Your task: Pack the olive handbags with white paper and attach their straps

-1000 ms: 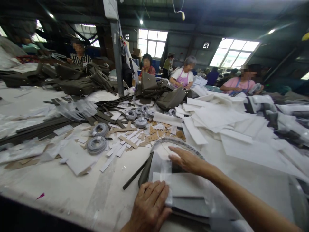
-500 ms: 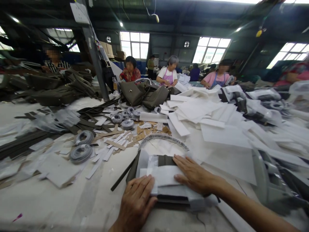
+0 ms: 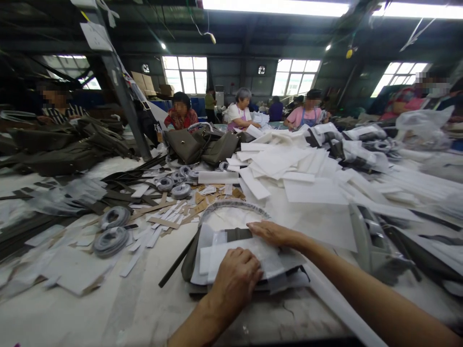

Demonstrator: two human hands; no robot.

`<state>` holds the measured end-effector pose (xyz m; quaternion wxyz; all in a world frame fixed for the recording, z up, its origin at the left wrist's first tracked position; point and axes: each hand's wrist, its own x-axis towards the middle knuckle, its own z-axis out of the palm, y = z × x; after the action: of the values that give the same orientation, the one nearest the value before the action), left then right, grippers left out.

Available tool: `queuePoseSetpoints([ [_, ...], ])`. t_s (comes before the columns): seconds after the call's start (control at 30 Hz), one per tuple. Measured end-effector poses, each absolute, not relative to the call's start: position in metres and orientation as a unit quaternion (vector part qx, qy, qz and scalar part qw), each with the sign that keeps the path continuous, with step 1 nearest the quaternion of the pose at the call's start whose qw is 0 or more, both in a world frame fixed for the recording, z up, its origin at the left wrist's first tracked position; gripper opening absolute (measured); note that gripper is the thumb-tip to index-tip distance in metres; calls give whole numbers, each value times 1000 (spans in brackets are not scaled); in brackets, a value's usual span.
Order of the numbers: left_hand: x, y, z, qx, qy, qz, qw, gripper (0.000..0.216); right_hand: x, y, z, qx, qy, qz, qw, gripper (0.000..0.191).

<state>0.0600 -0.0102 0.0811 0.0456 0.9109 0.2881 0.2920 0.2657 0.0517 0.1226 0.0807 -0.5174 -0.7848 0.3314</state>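
A dark olive-grey handbag (image 3: 188,260) lies flat on the table in front of me, its wrapped handle (image 3: 231,206) arching away from me. White foam sheet (image 3: 211,260) and clear film (image 3: 269,260) cover its upper side. My left hand (image 3: 237,272) presses on the sheet with its fingers curled in; whether something thin is pinched under them is hidden. My right hand (image 3: 269,232) rests on the bag's far edge near the handle's right end, fingers stretched and together. A dark strap (image 3: 176,262) sticks out at the bag's left.
White foam sheets (image 3: 282,161) are heaped beyond the bag. Coiled wrapped handles (image 3: 110,241) and paper scraps (image 3: 170,219) lie to the left. A grey tape dispenser (image 3: 369,241) stands at right. More bags (image 3: 184,144) and several co-workers are across the table.
My left hand has moved right across the foam sheet, and its fingers have curled. My right hand has shifted to the bag's far edge. The camera view has turned slightly right.
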Motion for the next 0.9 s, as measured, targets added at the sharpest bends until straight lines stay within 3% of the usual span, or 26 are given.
queuePoseSetpoints([
  [0.07,60,-9,75,906,289,302,66,2,275,50,134,-526,-765,341,148,67],
  [0.17,56,-12,73,897,286,321,99,6,290,36,151,-553,-738,311,230,56],
  [0.23,54,-14,74,893,291,325,112,8,296,22,157,-571,-745,281,199,50],
  [0.33,56,-15,79,888,303,320,128,10,297,3,153,-575,-771,249,112,54],
  [0.43,59,-14,82,888,326,296,135,17,291,-3,140,-571,-795,189,78,56],
  [0.6,62,-9,84,881,356,285,128,44,284,4,128,-567,-798,183,87,29],
  [0.7,62,-6,83,876,362,289,133,50,284,2,127,-564,-793,196,120,10],
  [0.9,62,-2,87,899,344,260,77,65,288,-23,127,-470,-825,150,276,8],
])
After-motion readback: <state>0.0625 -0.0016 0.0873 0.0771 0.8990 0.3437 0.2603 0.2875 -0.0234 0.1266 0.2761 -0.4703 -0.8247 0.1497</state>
